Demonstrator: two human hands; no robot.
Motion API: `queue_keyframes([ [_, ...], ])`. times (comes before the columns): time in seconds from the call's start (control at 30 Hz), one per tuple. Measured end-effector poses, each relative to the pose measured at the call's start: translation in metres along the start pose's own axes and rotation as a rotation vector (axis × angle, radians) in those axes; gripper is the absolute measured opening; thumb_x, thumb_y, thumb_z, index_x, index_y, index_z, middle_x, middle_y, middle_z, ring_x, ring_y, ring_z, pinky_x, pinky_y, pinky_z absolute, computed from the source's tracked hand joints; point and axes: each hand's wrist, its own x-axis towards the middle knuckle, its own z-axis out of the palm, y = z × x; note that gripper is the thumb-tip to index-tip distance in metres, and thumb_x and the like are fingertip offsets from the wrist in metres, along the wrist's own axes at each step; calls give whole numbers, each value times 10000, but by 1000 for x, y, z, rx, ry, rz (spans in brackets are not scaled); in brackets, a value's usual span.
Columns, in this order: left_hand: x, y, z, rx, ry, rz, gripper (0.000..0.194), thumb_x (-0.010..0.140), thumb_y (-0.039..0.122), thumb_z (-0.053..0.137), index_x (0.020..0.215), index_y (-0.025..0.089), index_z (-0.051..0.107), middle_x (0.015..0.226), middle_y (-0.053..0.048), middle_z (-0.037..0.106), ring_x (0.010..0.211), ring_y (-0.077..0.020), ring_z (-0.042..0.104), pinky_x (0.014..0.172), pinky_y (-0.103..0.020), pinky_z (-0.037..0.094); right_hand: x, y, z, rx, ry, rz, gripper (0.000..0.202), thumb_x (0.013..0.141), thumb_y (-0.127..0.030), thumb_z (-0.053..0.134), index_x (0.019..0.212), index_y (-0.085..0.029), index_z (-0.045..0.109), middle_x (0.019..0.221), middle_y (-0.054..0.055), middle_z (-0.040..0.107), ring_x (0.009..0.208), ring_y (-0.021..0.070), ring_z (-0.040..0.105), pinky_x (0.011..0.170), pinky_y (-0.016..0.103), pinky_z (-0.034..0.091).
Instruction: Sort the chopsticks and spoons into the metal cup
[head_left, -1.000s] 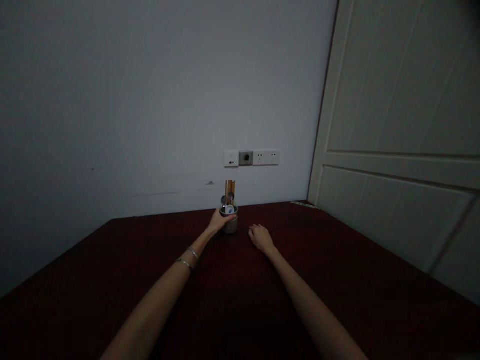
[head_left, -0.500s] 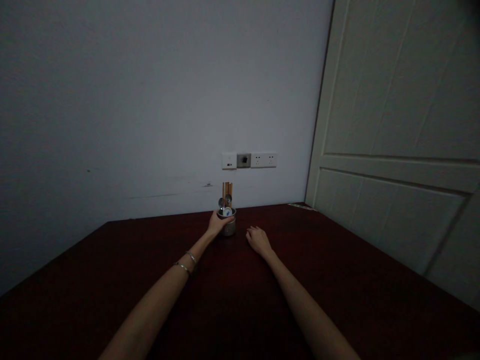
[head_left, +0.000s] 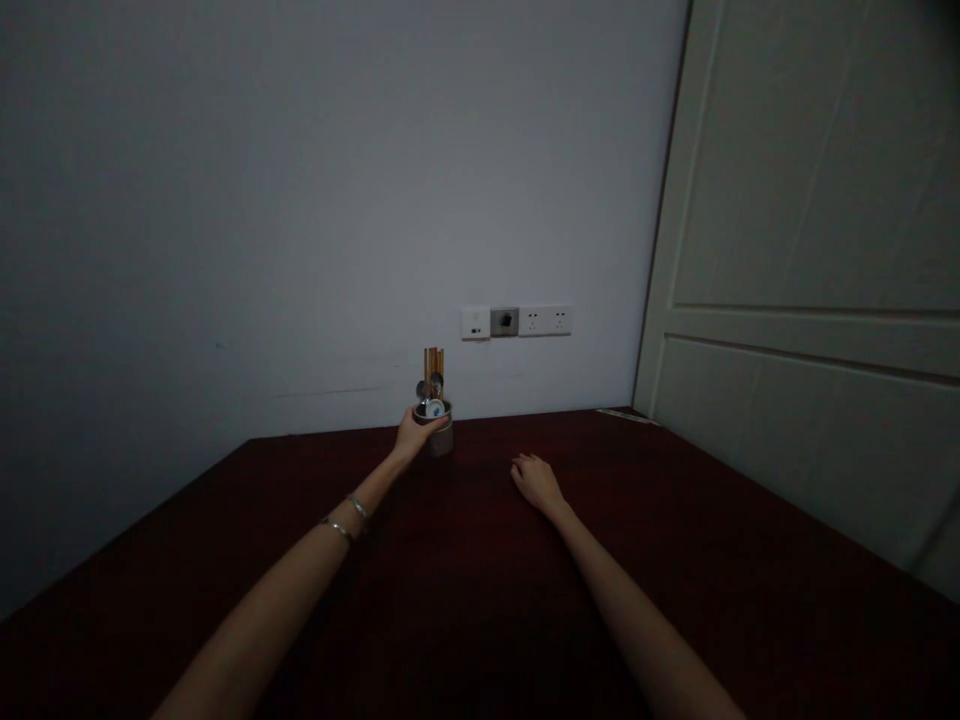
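Note:
My left hand (head_left: 415, 434) is wrapped around the left side of a grey utensil holder (head_left: 442, 440), thumb across its front. Upright in the holder stand several wooden chopsticks (head_left: 434, 362) and metal spoons (head_left: 422, 390). A white spoon with a blue mark (head_left: 435, 408) leans at its front rim. Whether the holder's base touches the table cannot be made out. To the right, apart from the holder, my right hand (head_left: 537, 481) rests palm down on the tabletop, empty, its fingers loosely bent and slightly apart.
The dark red table (head_left: 465, 560) reaches back to a pale wall (head_left: 337, 200). Sockets and a switch plate (head_left: 545, 320) sit on the wall above it. A panelled white door (head_left: 795, 200) borders the right side. A thin flat strip (head_left: 627, 415) lies at the far right corner.
My left hand has moved the utensil holder to the left and slightly up in the picture, away from my right hand. The view has turned a little left. My right hand stays on the table.

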Motion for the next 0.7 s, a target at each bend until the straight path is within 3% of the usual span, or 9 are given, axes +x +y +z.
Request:
queue_keyframes([
  [0.13,4,1,-50,64,50,35,543,510,339,783,951,141,535,975,-100,628,898,-200,588,813,-319,435,1,1,3,-2,4,-7,349,863,-254,360,1047,-155,639,1172,111,589,1129,225,497,953,335,352],
  [0.33,3,-5,-143,169,150,46,592,449,344,802,947,145,552,961,-91,627,903,-221,584,817,-335,431,-1,2,5,-18,-11,-19,370,854,-254,365,1098,-135,618,1189,122,578,1143,235,489,974,350,342],
  [0.53,-12,-7,-235,252,273,3,547,418,304,816,887,166,570,921,-89,637,904,-246,584,831,-365,426,-2,6,9,-69,-13,-71,410,853,-252,331,1132,-113,597,1193,133,573,1135,233,502,971,348,358],
  [0.7,-28,-11,-299,291,387,-28,568,434,286,811,925,159,555,951,-99,632,929,-245,580,844,-373,424,0,14,18,-91,13,-102,416,842,-270,333,1127,-122,597,1184,123,581,1123,234,512,962,352,372],
])
